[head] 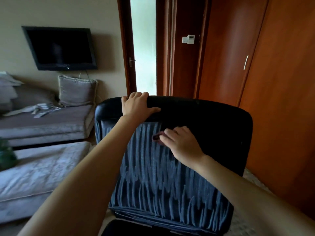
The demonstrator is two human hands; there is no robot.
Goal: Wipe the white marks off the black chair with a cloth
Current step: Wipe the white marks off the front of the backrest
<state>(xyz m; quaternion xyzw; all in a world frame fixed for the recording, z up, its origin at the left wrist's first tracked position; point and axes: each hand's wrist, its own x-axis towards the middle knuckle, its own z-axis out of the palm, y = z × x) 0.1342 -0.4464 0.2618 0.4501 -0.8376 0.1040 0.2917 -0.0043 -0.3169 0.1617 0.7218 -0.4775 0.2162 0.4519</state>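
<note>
Straight ahead of us stands the black chair [213, 126], its backrest facing us and filling the middle of the view, with a sliver of the dark seat at the bottom edge. White marks [153, 176] cover the left and lower parts of the backrest in long, close, mostly vertical streaks, so the surface looks bluish-grey there. The upper right part and the padded top edge are plain black.

Our left hand [138, 105] grips the top edge, fingers curled over the far side and thumb stretched along the near side. Our right hand [182, 143] lies on the backrest just below, at the border between streaked and clean surface, its fingers close together and pressing a small dark reddish cloth [156, 137] flat against it. Only a bunched end of the cloth shows past the fingertips.

To the left, a grey sofa [51, 126] bears a cushion [76, 91] and a few remotes [40, 114] lying on its seat.
</note>
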